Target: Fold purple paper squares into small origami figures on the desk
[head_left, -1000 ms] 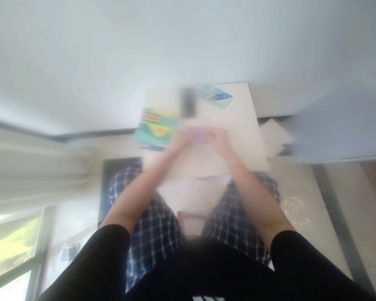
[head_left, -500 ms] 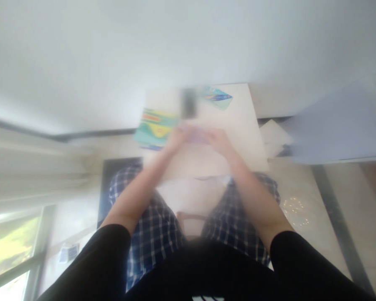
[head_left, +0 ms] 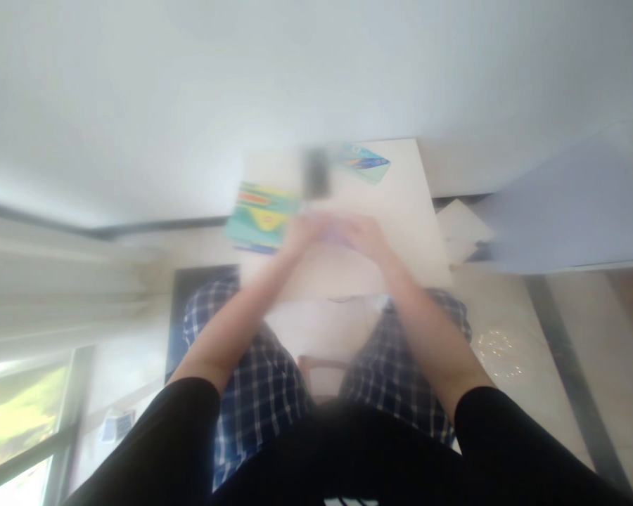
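The whole picture is blurred. My left hand [head_left: 303,235] and my right hand [head_left: 366,235] meet over a small white table [head_left: 401,211], close together around a pale lilac thing [head_left: 335,230] that I cannot make out. Their fingers are smeared, so whether they grip it stays unclear. Just left of my left hand lies a green and yellow box or booklet [head_left: 261,214]. Behind the hands stands a small dark object [head_left: 316,172], and a teal card or packet [head_left: 363,161] lies at the table's far edge.
My knees in checked shorts [head_left: 253,379] are under the table's near edge. White papers [head_left: 461,232] and a large pale sheet or board [head_left: 574,211] are to the right. A window [head_left: 15,414] is at lower left, and the floor is tiled.
Both hands have shifted only slightly over the table and stay together around the pale thing. The other items have not moved.
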Demonstrator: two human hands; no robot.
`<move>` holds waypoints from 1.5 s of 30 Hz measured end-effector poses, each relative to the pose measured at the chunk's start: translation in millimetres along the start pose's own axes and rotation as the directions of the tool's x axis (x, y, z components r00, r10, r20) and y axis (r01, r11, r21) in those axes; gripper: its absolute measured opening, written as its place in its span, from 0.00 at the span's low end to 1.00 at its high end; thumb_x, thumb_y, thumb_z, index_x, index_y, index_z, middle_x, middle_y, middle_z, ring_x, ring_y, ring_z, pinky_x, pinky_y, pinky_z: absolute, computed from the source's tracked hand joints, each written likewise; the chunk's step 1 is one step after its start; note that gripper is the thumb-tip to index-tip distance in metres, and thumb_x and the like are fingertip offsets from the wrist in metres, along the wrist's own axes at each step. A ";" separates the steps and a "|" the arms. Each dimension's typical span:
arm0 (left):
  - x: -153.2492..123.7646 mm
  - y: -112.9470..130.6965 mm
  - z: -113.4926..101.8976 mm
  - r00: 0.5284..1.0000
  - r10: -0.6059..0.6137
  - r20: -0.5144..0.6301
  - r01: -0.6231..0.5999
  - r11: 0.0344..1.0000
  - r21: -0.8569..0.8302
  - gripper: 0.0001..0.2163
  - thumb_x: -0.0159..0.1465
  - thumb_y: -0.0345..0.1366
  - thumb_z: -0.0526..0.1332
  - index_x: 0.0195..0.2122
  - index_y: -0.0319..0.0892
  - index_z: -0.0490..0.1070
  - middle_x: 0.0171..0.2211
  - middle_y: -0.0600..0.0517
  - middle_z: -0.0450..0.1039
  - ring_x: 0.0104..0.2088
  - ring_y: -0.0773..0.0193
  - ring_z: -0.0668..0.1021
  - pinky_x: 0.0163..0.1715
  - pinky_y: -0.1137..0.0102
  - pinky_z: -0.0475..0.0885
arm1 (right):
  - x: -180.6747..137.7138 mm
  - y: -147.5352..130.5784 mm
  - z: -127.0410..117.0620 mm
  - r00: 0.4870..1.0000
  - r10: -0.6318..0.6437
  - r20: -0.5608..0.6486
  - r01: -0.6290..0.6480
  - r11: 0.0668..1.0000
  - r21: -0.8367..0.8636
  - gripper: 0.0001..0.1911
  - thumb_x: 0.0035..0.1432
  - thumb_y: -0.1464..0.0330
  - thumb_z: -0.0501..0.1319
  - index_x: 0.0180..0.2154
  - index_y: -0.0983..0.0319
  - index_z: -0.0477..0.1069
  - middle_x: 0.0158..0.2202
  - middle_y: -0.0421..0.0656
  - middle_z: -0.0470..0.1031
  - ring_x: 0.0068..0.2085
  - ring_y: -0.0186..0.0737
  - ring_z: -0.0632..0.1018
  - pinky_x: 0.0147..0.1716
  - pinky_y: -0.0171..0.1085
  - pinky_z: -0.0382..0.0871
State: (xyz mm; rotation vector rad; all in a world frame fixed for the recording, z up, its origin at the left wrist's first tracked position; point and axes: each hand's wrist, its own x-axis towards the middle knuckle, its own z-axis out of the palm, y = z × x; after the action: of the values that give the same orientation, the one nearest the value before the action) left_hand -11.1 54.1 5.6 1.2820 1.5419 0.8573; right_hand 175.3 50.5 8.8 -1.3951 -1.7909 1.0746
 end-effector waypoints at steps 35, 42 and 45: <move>5.0 -5.5 -15.5 0.978 0.129 0.166 -0.135 0.990 0.027 0.16 0.57 0.47 0.67 0.41 0.43 0.78 0.42 0.48 0.81 0.40 0.60 0.81 0.33 0.74 0.75 | -1.3 3.9 -10.7 0.995 0.033 0.096 -0.038 0.998 0.049 0.23 0.56 0.49 0.63 0.29 0.63 0.80 0.28 0.43 0.82 0.35 0.45 0.83 0.40 0.41 0.77; 2.2 4.7 -21.1 0.959 0.137 0.249 -0.147 0.989 0.021 0.16 0.57 0.48 0.67 0.38 0.41 0.81 0.36 0.48 0.82 0.35 0.61 0.81 0.30 0.74 0.74 | 5.4 2.8 -15.6 0.979 0.176 -0.103 -0.156 0.972 0.177 0.14 0.48 0.58 0.69 0.32 0.63 0.79 0.30 0.43 0.82 0.32 0.40 0.80 0.32 0.38 0.77; 0.8 5.5 -17.7 0.903 0.153 0.401 -0.142 0.988 -0.059 0.19 0.57 0.48 0.67 0.43 0.40 0.81 0.38 0.47 0.82 0.34 0.62 0.81 0.32 0.72 0.75 | 6.5 1.0 -15.0 0.976 0.124 -0.180 -0.099 0.985 0.142 0.11 0.48 0.64 0.67 0.34 0.62 0.79 0.32 0.41 0.81 0.33 0.39 0.79 0.36 0.39 0.77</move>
State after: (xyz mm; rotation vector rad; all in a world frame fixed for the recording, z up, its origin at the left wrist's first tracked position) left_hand -26.0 56.9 16.4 1.4640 1.1116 0.6504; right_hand 186.9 60.3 15.0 -1.4786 -1.4947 1.0601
